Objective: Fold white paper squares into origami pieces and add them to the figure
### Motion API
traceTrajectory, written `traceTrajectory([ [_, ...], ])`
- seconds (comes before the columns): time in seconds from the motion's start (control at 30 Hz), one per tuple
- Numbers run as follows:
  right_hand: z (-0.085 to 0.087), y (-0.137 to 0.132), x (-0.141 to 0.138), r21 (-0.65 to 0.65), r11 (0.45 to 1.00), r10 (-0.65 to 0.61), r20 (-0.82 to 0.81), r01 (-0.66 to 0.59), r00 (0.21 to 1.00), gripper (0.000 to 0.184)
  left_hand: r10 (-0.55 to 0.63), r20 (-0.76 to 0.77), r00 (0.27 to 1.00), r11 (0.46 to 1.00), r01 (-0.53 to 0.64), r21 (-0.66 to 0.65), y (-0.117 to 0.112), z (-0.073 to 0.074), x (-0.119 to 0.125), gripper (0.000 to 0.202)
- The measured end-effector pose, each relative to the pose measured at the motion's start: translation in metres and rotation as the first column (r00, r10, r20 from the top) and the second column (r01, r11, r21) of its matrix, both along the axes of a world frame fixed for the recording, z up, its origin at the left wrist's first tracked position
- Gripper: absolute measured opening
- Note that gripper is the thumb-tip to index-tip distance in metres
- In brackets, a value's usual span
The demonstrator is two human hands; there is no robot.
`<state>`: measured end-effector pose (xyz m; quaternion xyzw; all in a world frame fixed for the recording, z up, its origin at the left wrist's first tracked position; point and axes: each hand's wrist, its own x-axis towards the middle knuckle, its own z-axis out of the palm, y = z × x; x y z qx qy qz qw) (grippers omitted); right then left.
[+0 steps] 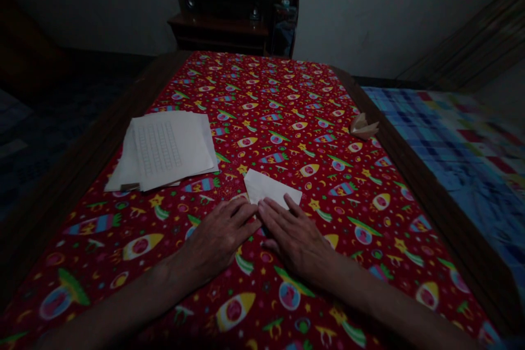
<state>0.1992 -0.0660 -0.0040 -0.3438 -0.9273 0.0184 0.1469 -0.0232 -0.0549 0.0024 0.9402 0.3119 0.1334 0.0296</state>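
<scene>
Dim room walls stand behind a wooden table (435, 202) covered with a red cloth (287, 115) that has rockets and stars all over it. 2 bare hands rest flat on the cloth, near the middle of the near side. The left hand (217, 238) and the right hand (297, 240) are open and lie palm down. They are not pinching anything. Their fingers (273, 210) spread a little, and the tips of the 2 hands come close together. A white piece of paper (273, 188) lies just past the hands, and its near edge is at the fingertips. The right hand's fingers look like they touch it, and the left hand's fingers are right beside it.

To the left is a stack of white paper (172, 147), with a small clip (130, 187) at its near corner. The top sheet has rows of tiny marks, too small to read. A folded paper shape (363, 127) sits near the far right edge of the cloth. A checked blue bed cover (451, 164) lies to the right, and a dark wooden cabinet (217, 27) stands far ahead.
</scene>
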Motion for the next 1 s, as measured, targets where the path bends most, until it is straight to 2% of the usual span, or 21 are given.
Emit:
traceTrajectory([
  [0.07, 0.001, -0.008, 0.007, -0.069, 0.997, -0.028, 0.051, 0.031, 0.998, 0.054, -0.006, 0.008, 1.000, 1.000, 0.006, 0.008, 0.000, 0.000, -0.001, 0.040],
  [0.17, 0.004, -0.012, 0.020, -0.093, 0.992, -0.076, 0.096, 0.085, 0.992, 0.055, -0.014, 0.023, 1.000, 0.999, 0.013, 0.031, -0.001, 0.000, -0.002, 0.042],
  [0.27, 0.004, -0.012, 0.024, -0.063, 0.993, -0.089, 0.108, 0.097, 0.990, 0.053, -0.019, 0.037, 0.999, 0.999, 0.017, 0.049, 0.000, -0.001, -0.003, 0.041],
  [0.5, -0.002, -0.013, 0.008, -0.023, 0.997, -0.072, 0.102, 0.075, 0.992, 0.054, -0.028, 0.037, 0.999, 0.998, 0.026, 0.049, 0.000, 0.000, -0.003, 0.039],
  [0.73, 0.003, -0.021, 0.028, 0.033, 0.991, -0.134, 0.090, 0.131, 0.987, 0.048, -0.040, 0.053, 0.998, 0.998, 0.037, 0.044, -0.002, -0.001, -0.006, 0.038],
  [0.87, 0.001, -0.019, 0.025, 0.106, 0.979, -0.175, -0.020, 0.176, 0.984, 0.037, -0.028, 0.101, 0.994, 0.997, 0.035, -0.071, 0.007, 0.009, -0.004, 0.033],
  [0.93, 0.000, -0.011, 0.018, 0.148, 0.966, -0.203, -0.077, 0.213, 0.976, 0.026, -0.008, 0.102, 0.995, 0.987, 0.024, -0.158, 0.018, 0.017, 0.000, 0.025],
  [1.0, 0.000, 0.001, 0.011, 0.168, 0.951, -0.253, -0.068, 0.261, 0.965, 0.022, -0.010, 0.089, 0.996, 0.977, 0.028, -0.210, 0.032, 0.021, 0.006, 0.013],
])
